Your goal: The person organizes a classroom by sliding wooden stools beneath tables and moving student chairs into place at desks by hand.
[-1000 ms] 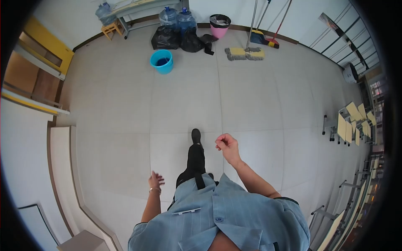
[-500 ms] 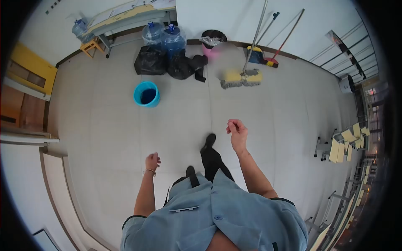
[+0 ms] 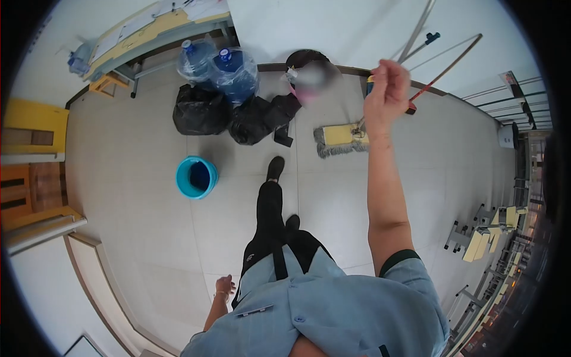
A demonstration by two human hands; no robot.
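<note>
My right hand [image 3: 388,89] is raised in front of the mop's grey handle [image 3: 416,31], its fingers bent and a little apart. Whether it touches the handle cannot be made out. Below it, the flat mop's yellow-and-grey head [image 3: 339,135] rests on the floor, while the handle leans towards the wall. A dustpan [image 3: 411,107] with a red handle is partly covered by the hand. My left hand [image 3: 225,285] hangs beside my left thigh, fingers loosely apart, with nothing seen in it.
A blue bucket [image 3: 197,177] stands on the floor at left. Black bags [image 3: 201,112], large water bottles [image 3: 234,77] and a pink bin [image 3: 305,94] line the wall. A table [image 3: 160,30] is at back left; stacked desks and chairs [image 3: 485,235] stand at right.
My right hand has risen and moved forward to the mop handle. My left hand has dropped back to my side. I have stepped closer, with the other foot in front.
</note>
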